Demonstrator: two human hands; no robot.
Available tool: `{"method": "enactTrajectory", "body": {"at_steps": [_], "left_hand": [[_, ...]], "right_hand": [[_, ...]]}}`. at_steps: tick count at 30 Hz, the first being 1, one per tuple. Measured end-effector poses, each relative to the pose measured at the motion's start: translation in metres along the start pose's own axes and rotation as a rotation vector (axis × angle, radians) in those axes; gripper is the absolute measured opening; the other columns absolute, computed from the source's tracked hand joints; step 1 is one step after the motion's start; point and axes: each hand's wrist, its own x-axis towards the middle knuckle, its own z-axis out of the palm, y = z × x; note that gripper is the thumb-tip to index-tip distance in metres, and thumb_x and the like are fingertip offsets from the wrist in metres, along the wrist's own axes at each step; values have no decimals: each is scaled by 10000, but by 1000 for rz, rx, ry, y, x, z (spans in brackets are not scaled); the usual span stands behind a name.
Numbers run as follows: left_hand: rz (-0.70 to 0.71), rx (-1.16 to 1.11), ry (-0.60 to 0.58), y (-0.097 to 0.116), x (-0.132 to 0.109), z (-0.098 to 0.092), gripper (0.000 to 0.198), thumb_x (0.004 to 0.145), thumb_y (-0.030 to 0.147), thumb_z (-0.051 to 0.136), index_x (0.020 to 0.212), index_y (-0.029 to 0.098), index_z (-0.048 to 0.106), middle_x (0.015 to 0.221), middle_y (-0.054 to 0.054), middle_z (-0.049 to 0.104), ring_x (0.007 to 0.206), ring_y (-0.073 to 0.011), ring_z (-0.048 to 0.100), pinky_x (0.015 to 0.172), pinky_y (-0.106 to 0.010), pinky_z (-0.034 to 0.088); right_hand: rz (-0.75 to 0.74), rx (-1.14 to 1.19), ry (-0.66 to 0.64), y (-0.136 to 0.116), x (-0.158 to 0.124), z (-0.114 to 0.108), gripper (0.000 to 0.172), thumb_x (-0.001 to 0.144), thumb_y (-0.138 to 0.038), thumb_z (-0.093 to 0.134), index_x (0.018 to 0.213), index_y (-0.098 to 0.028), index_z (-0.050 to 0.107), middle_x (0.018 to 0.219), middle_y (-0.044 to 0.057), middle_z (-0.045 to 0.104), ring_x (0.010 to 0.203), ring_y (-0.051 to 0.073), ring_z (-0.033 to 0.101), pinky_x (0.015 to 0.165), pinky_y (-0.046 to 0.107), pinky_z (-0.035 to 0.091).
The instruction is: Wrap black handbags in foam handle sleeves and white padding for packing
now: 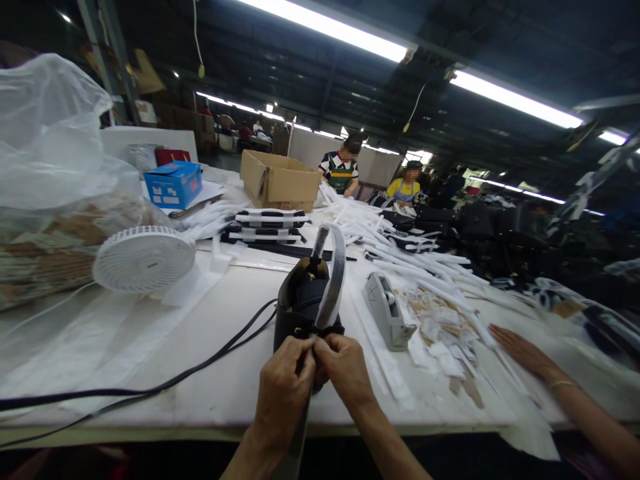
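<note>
A black handbag [287,310] stands on the white table, its opening facing up. Its curved handle [336,273] is wrapped in white material and arches over the top. My left hand [286,377] and my right hand [347,370] meet at the near side of the bag, just below the handle's end. Both have their fingers pinched close together; the small part between the fingertips is hidden. A long black strap [200,367] runs from the bag to the left edge of the view.
A white fan [145,260], a blue box [174,185] and a cardboard box [280,180] stand left and behind. A tape dispenser [389,313] and paper scraps [440,323] lie right. Another person's hand [523,350] rests at the right. Wrapped white strips [410,257] cover the back.
</note>
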Motion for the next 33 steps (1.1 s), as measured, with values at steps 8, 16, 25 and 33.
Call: {"method": "enactTrajectory", "body": {"at_steps": [8, 16, 25, 33], "left_hand": [[266, 369, 28, -6, -14, 11, 302, 944, 96, 376, 1184, 101, 560, 790, -56, 595, 697, -177, 593, 625, -283, 521], [296, 443, -67, -1, -23, 9, 325, 927, 70, 442, 1233, 100, 545, 859, -88, 622, 749, -181, 612, 650, -272, 534], [-522, -302, -154, -10, -48, -16, 195, 794, 283, 594, 975, 210, 582, 850, -14, 634, 747, -183, 629, 688, -296, 531], [-460, -210, -149, -13, -62, -16, 58, 804, 170, 555, 839, 212, 571, 704, 23, 593, 624, -139, 591, 596, -220, 482]], "right_hand": [[111, 236, -201, 2, 1, -8, 511, 673, -654, 664, 637, -156, 556, 522, 3, 609, 437, 142, 577, 431, 242, 479], [216, 238, -125, 3, 7, -6, 348, 661, -467, 691, 599, -153, 555, 454, -15, 569, 383, 131, 540, 383, 234, 458], [81, 156, -129, 4, 3, 1, 453, 738, -586, 598, 582, -166, 530, 441, 7, 586, 330, 130, 552, 327, 201, 439], [42, 104, -116, 2, 2, -3, 458, 766, -572, 585, 563, -162, 556, 393, 8, 560, 319, 110, 522, 296, 166, 342]]}}
